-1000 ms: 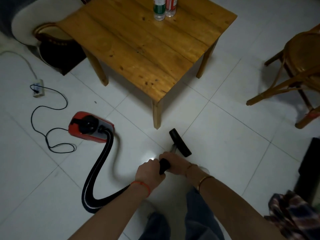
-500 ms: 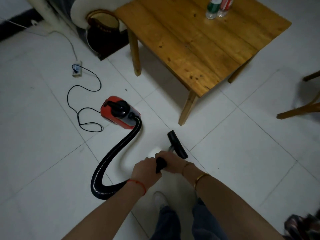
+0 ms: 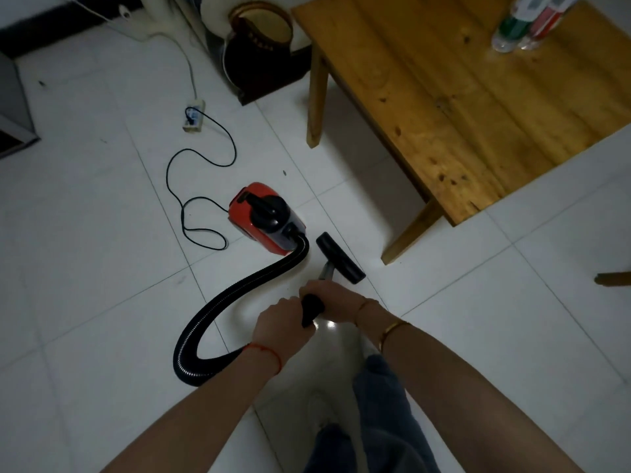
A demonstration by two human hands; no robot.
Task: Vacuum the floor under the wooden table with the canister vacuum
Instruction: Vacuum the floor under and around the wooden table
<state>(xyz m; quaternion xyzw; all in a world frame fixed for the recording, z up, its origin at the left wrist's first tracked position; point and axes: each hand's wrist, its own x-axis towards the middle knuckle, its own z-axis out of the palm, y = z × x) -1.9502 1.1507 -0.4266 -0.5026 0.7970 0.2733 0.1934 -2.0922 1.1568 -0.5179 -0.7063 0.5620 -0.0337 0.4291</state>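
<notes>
Your left hand (image 3: 281, 327) is wrapped around the black handle (image 3: 311, 308) of the vacuum's wand, and your right hand (image 3: 333, 297) grips the same handle just ahead of it, fingers curled over the top, so both hands are clenched on it and touching each other. From the handle a short metal tube (image 3: 326, 270) runs forward and down to the black floor nozzle (image 3: 340, 258), which sits on the white tiled floor (image 3: 102, 268) in the open, just short of the table's near leg (image 3: 411, 233) and not beneath the tabletop. The wooden table (image 3: 478, 107) fills the upper right, with another leg (image 3: 317, 97) farther back to the left; two bottles (image 3: 527, 20) stand near its far edge, partly cut off by the frame. The red canister (image 3: 261, 218) rests on the floor just left of the nozzle, close to it but apart. Its ribbed black hose (image 3: 232, 298) leaves the canister's near end, curves down and left in a wide loop and passes under your left wrist. A thin black cord (image 3: 201, 196) winds from the canister's far side to a power strip (image 3: 194, 116) lying on the tiles. A dark round-topped object (image 3: 259, 49) stands behind the table's left corner; what it is cannot be told.
</notes>
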